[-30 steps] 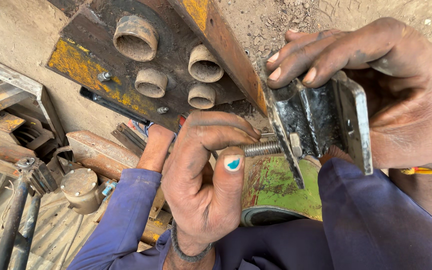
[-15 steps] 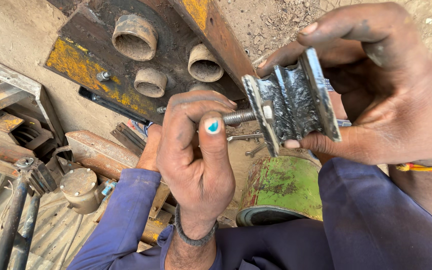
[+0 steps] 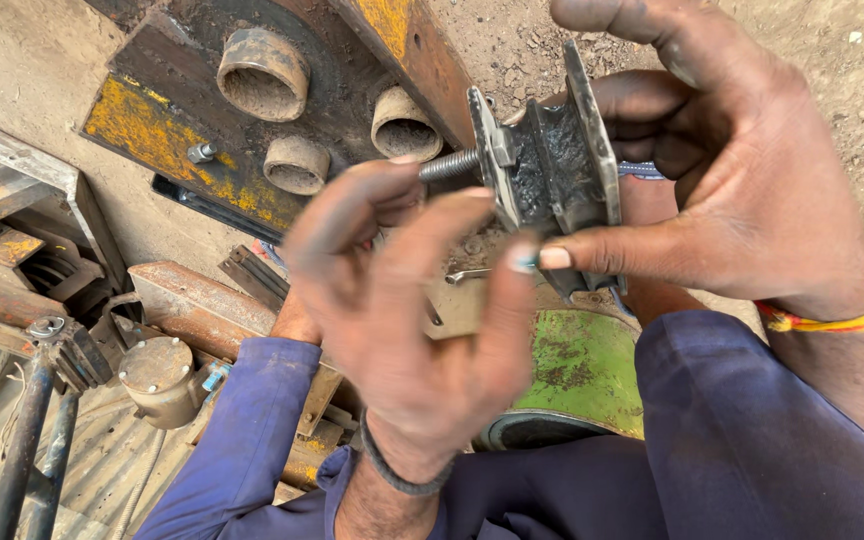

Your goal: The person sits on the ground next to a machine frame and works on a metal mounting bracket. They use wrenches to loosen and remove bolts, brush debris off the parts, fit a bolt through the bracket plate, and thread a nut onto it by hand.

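Head view: left of the rubber mount (image 3: 552, 165), the left hand (image 3: 412, 320) (blurred) pinches its threaded stud (image 3: 449, 163), nothing visibly threaded on yet; the right hand (image 3: 742, 170) grips the mount between thumb and fingers.

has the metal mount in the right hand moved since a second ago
Yes. The metal mount has risen and shifted left toward the rusty tubes on the yellow plate, held by the right hand.
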